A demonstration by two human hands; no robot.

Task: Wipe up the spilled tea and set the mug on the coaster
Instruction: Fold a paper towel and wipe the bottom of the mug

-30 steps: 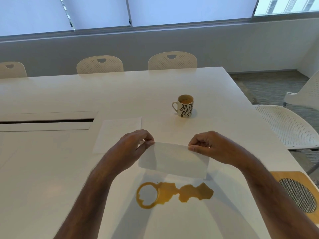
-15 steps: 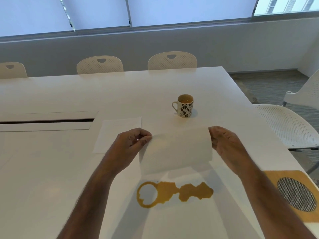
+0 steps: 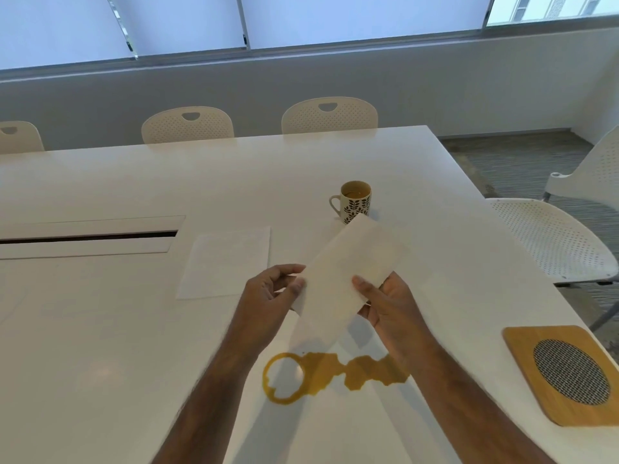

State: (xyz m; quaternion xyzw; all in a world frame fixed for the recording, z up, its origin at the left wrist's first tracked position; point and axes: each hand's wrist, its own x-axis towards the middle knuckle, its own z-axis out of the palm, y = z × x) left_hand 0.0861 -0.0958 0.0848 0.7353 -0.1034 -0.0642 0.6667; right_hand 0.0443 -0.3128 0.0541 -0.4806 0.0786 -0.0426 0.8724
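A white desk (image 3: 100,346) is shown from above, with both hands raised over its near half. A folded paper towel (image 3: 348,279) is held clear of the surface: the left hand (image 3: 268,296) is closed in a pinch on its near left edge, and the right hand (image 3: 388,306) grips its right edge, thumb on top and fingers beneath. The towel is tilted, its far corner overlapping the base of the mug in this view.

The spilled tea (image 3: 335,373) lies on the desk just near of the hands, as an amber ring joined to an irregular puddle. No wiping is judged to have begun: the puddle appears intact and the towel appears dry. The mug (image 3: 355,202), patterned with dark leaves and partly filled, stands upright at the far right of centre, well apart from the wooden coaster (image 3: 569,373) at the near right edge. Both steps are therefore taken as outstanding.

A second sheet (image 3: 227,262) lies flat to the left of the hands. The right end of the puddle is hidden by the right forearm, the coaster is cut off by the frame edge, and the number of folds in the towel cannot be made out.
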